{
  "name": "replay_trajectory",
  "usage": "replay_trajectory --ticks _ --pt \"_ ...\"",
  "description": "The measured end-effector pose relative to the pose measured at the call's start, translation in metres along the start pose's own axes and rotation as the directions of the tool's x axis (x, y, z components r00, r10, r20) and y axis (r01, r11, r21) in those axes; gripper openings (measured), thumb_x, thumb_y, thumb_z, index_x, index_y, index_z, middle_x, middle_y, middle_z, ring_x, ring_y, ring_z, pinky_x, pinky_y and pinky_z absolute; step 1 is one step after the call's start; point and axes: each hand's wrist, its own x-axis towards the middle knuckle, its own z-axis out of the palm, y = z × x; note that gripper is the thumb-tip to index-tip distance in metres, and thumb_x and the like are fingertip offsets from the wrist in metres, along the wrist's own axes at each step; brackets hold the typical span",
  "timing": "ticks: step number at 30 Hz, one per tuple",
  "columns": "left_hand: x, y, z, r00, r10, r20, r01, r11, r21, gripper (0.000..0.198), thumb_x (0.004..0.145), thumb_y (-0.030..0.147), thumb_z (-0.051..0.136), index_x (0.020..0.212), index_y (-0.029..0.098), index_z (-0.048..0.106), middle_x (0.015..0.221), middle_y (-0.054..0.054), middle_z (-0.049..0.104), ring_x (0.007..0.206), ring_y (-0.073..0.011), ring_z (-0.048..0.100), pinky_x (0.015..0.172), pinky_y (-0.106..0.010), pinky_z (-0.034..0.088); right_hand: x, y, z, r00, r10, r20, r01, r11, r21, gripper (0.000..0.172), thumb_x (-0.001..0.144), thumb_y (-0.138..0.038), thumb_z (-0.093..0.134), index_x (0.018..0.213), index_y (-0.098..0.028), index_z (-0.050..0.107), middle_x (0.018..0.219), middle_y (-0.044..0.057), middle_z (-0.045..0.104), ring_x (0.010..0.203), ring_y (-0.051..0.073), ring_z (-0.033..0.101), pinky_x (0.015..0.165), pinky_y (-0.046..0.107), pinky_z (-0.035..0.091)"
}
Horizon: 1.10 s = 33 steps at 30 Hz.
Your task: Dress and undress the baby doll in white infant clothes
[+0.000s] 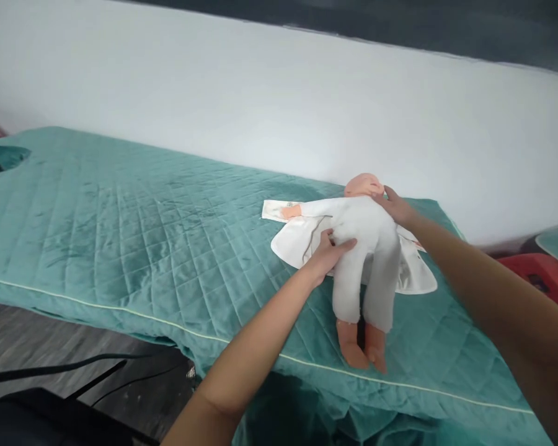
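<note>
A baby doll (369, 229) with a white cloth body and orange-pink head, hands and feet lies on the bed, its legs towards me. Spread under it is a white baby garment (291, 243), unfastened, its panels and one sleeve showing to the left and another panel to the right. My left hand (328, 255) grips the doll's hip, thumb on top and fingers at its side. Beside the doll's head and shoulder, my right hand (397, 205) holds on, its fingertips partly hidden behind the doll. The doll's right-side arm is mostly covered by my forearm.
A green quilted cover (167, 223) drapes the bed, with a face hole (4, 159) at the far left. The white wall (214, 87) runs along the back. A red object (539, 275) stands right; a black object (41, 421) and cables are lower left.
</note>
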Motion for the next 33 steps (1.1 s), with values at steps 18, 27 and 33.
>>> replay_trajectory --ticks 18,27,33 --pt "0.066 0.007 -0.045 0.819 0.560 -0.125 0.107 0.065 0.992 0.023 0.097 0.020 0.043 0.105 0.016 0.065 0.114 -0.015 0.060 0.114 -0.0296 0.053 0.086 -0.040 0.048 0.007 -0.136 0.081 0.805 -0.413 0.425 0.586 0.664 -0.465 0.032 0.092 -0.020 0.044 0.119 -0.010 0.059 0.127 0.023 0.061 0.121 0.038 0.053 0.096 0.050 0.042" --pt "0.066 0.011 -0.071 0.593 0.587 -0.551 -0.186 0.766 0.616 0.012 0.093 0.023 0.054 0.082 0.020 0.055 0.079 0.000 0.060 0.075 -0.0141 0.055 0.075 -0.026 0.044 0.007 -0.099 0.043 0.851 -0.391 0.350 0.507 0.785 -0.355 0.041 0.095 -0.051 0.048 0.117 -0.018 0.056 0.116 0.015 0.067 0.102 0.033 0.062 0.079 0.041 0.046" --pt "0.070 0.010 -0.078 0.560 0.541 -0.627 -0.238 0.830 0.504 0.011 0.091 0.018 0.053 0.081 0.019 0.054 0.081 0.001 0.060 0.077 -0.0128 0.055 0.075 -0.024 0.044 -0.007 -0.091 0.041 0.832 -0.414 0.370 0.541 0.755 -0.371 0.058 0.099 -0.064 0.028 0.118 -0.019 0.059 0.113 0.016 0.067 0.105 0.035 0.061 0.082 0.044 0.044"
